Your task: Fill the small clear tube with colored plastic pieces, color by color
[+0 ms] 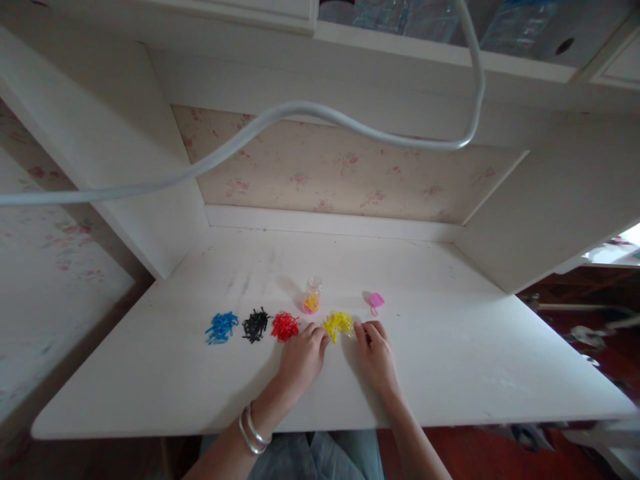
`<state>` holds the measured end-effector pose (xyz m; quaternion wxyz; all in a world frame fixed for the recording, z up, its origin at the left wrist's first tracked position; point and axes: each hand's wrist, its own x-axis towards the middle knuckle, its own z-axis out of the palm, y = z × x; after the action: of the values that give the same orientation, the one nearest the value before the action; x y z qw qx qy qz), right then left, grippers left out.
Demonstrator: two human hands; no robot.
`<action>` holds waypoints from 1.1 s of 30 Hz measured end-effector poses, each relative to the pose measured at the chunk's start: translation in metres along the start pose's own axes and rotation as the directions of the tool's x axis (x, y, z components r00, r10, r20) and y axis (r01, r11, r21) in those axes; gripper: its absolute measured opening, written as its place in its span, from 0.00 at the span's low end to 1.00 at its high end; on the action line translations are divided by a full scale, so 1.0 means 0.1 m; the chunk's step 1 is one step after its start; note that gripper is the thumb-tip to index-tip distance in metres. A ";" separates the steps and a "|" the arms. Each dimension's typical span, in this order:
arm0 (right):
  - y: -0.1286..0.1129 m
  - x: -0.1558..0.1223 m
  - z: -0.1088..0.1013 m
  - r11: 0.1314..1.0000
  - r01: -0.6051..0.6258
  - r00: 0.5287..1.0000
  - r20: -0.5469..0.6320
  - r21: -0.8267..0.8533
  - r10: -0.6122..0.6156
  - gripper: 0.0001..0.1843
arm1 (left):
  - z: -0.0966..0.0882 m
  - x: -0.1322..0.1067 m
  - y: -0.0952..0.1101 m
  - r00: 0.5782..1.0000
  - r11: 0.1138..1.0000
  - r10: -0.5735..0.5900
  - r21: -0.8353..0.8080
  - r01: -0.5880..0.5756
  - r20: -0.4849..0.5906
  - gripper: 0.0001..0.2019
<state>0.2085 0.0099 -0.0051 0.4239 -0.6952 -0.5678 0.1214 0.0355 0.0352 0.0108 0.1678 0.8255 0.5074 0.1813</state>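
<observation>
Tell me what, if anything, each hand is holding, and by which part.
It cannot be told: the left hand and right hand are at either side of the yellow pile, but anything pinched there is too small to make out.

A pale cable (300, 110) curves across the upper view, in front of the white cupboard door (250, 8) and an open shelf (400, 47) where clear plastic items (430, 20) sit. Flowered wallpaper (310, 177) covers the back, between 2 white side panels (120, 133). Faint grey smudges (245, 285) mark the white worktop (450, 380). Beyond its right end lies clutter (590, 337), too blurred to name; reddish floor (455, 453) shows below its front edge.
</observation>
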 end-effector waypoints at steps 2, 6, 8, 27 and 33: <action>0.00 0.01 0.00 1.000 -0.003 1.000 -0.008 -0.002 0.003 0.22 | 0.01 0.01 -0.04 1.000 0.998 -0.012 -0.058 0.011 -0.026 0.11; 0.02 0.02 0.01 1.000 -0.006 0.999 -0.043 0.029 0.007 0.21 | 0.02 0.07 -0.13 0.997 0.972 -0.066 -0.227 0.053 -0.049 0.12; 0.04 0.02 0.01 0.998 -0.013 0.998 -0.055 0.065 0.016 0.21 | 0.01 0.10 -0.16 0.994 0.955 -0.094 -0.286 0.077 -0.048 0.12; -0.85 0.62 0.18 0.965 0.152 0.985 -0.112 0.213 -0.130 0.19 | -0.14 -0.43 -0.08 0.985 0.852 -0.112 -0.522 0.028 -0.131 0.12; -0.97 0.77 0.30 0.964 0.218 0.975 -0.074 0.151 -0.209 0.21 | -0.11 -0.42 -0.10 0.984 0.845 -0.088 -0.535 -0.008 -0.154 0.12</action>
<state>0.1479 0.0918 0.0713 0.5044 -0.5972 -0.6156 0.0995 0.0045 0.0032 0.0105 0.3495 0.7167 0.4668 0.3825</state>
